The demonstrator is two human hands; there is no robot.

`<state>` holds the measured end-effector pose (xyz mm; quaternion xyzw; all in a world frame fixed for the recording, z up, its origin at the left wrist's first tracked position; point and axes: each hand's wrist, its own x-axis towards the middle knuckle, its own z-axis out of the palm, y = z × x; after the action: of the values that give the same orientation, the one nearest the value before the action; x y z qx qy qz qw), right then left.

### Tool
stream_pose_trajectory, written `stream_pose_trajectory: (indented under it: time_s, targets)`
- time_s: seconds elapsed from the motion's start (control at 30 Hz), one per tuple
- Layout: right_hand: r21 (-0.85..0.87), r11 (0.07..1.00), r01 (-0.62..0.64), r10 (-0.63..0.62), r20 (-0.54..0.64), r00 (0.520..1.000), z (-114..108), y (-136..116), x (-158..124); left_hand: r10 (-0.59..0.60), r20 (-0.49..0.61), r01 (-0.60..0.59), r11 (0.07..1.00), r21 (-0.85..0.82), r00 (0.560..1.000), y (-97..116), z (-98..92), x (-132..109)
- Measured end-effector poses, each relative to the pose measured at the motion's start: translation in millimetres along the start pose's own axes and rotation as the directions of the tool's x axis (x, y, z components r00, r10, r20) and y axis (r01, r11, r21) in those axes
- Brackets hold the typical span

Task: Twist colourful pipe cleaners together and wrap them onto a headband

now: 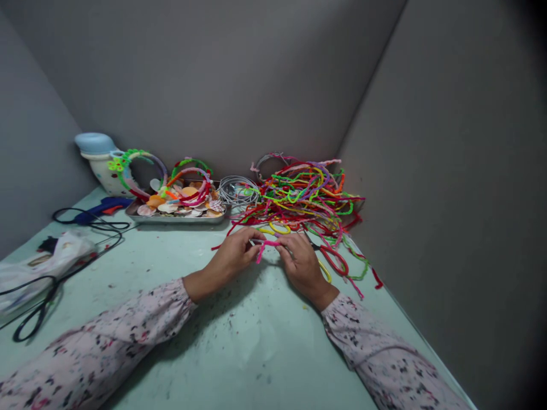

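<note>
A short pink pipe cleaner (270, 243) stretches between my two hands above the table, one end bent downward. My left hand (235, 251) pinches it from the left, where a thin greyish piece, perhaps wire, shows by the fingertips. From the other side, my right hand (301, 266) grips the pink strand between thumb and fingers. Just beyond my right hand lie red-handled scissors (335, 261). Yellow handles (280, 228) show behind my hands. A big tangle of coloured pipe cleaners (305, 191) is heaped farther back.
Behind my left hand, a metal tray (179, 218) holds shells and decorated rings. A coil of grey wire (238, 191) lies beside it. At left are a blue-lidded container (97, 162), a black cable (47, 304) and a plastic bag (55, 256). Grey walls enclose the table.
</note>
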<state>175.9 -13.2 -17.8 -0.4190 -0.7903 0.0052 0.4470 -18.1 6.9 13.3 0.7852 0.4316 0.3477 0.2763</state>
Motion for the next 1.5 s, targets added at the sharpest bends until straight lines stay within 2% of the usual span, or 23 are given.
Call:
stream_pose_trajectory:
  time_s: [0.47,0.83,1.23,1.5]
  targets:
    - [-0.012,1.000,0.005,-0.005,0.013,1.000,0,0,1,0.012,0.000,-0.012,1.000,-0.015,1.000,-7,1.7,-1]
    - [-0.028,0.999,0.047,-0.046,0.014,0.999,0,-2,1,-0.022,-0.001,0.022,1.000,-0.010,1.000,1,-2.3,-2]
    - [-0.044,0.998,0.054,-0.053,0.032,0.998,1,-6,1,-0.171,-0.008,0.166,0.964,-0.206,0.985,17,-3.2,-6]
    - [-0.024,0.998,0.059,-0.058,0.040,0.998,-1,-8,1,-0.235,0.016,0.230,0.935,-0.270,0.972,14,-0.4,-9]
